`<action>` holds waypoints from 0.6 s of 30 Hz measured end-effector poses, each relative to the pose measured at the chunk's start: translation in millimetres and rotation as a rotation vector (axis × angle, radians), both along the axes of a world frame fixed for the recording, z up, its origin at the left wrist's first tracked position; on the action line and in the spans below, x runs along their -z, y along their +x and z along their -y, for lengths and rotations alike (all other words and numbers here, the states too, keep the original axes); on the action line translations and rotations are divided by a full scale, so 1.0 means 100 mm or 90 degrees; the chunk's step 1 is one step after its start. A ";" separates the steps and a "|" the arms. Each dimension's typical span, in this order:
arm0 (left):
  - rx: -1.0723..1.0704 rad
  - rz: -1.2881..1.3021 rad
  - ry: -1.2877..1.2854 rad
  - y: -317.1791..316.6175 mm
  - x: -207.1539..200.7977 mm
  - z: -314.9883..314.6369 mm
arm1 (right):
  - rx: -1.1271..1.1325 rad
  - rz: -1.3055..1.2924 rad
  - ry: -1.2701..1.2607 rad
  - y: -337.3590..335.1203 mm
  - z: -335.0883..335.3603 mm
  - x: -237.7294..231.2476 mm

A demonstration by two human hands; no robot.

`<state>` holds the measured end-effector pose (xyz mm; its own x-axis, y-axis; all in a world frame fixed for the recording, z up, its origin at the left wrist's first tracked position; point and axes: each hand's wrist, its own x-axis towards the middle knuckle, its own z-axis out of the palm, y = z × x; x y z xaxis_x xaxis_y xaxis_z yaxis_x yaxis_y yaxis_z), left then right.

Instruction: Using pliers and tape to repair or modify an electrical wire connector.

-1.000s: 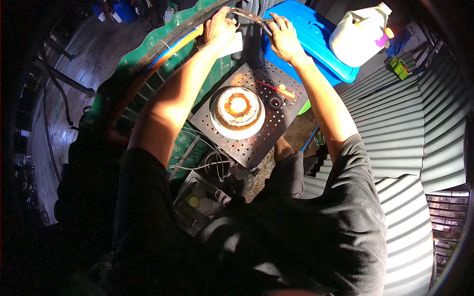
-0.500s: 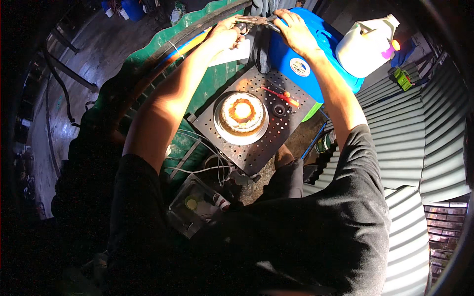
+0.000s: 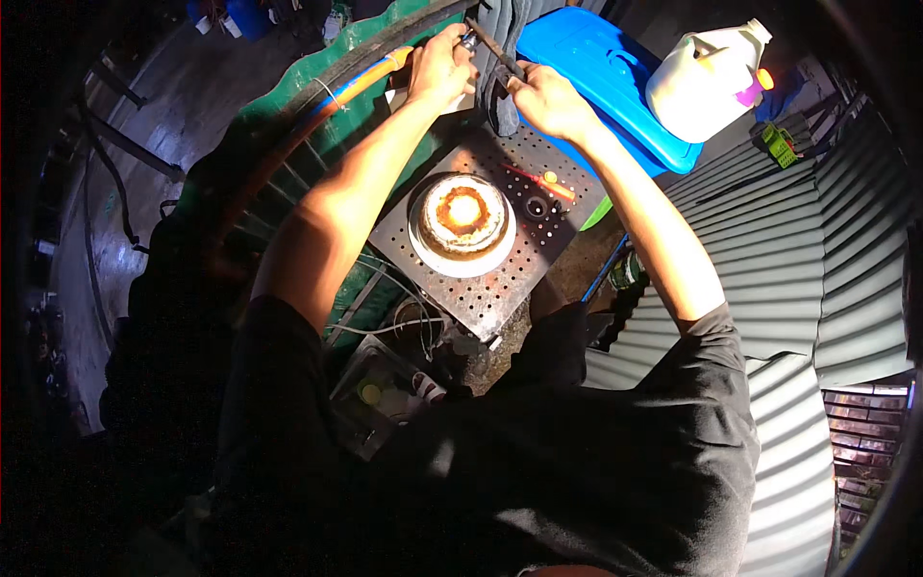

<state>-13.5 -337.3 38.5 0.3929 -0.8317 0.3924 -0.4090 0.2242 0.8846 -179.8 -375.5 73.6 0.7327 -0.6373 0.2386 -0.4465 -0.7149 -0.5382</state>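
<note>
Both my hands are raised at the far edge of a perforated metal table. My left hand [image 3: 440, 72] is closed around a small shiny metal piece [image 3: 469, 41], mostly hidden by the fingers. My right hand [image 3: 553, 102] grips a long, narrow, dark metal tool [image 3: 492, 46] by its near end. The tool slants up and left, its far tip close by the metal piece; whether they touch I cannot tell. Nearer me, a round, brown-stained metal part [image 3: 463, 213] sits on a white round dish [image 3: 459, 266] on the perforated table [image 3: 484, 310].
A red-handled screwdriver [image 3: 556, 188] and a dark ring [image 3: 536, 207] lie on the table. Right of it stand a blue lidded bin [image 3: 577, 48] and a white jug [image 3: 699, 91]. A yellow-orange hose [image 3: 370, 77] runs along the left. Corrugated sheets [image 3: 760, 250] cover the right side.
The tool has swung from nearly level to a steep slant. My right hand has moved nearer and slightly left, and my left hand has turned more upright.
</note>
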 end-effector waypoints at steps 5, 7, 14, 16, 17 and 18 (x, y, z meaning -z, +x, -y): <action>0.028 -0.089 -0.028 0.14 0.01 -0.01 | -0.036 -0.100 -0.333 -0.11 0.23 -0.03; 0.083 -0.139 -0.024 0.13 -0.02 0.01 | -0.037 -0.133 -0.518 -0.23 0.47 -0.06; 0.114 -0.070 -0.022 0.32 0.10 0.05 | -0.101 -0.171 -0.651 -0.22 0.59 -0.41; 0.127 -0.125 -0.031 0.33 0.10 0.03 | -0.111 -0.114 -0.713 -0.19 0.58 -0.40; 0.133 -0.133 -0.009 0.28 0.05 0.02 | -0.083 -0.156 -0.717 -0.19 0.68 -0.31; 0.130 -0.133 -0.009 0.29 0.04 0.01 | -0.059 -0.196 -0.719 -0.18 0.71 -0.25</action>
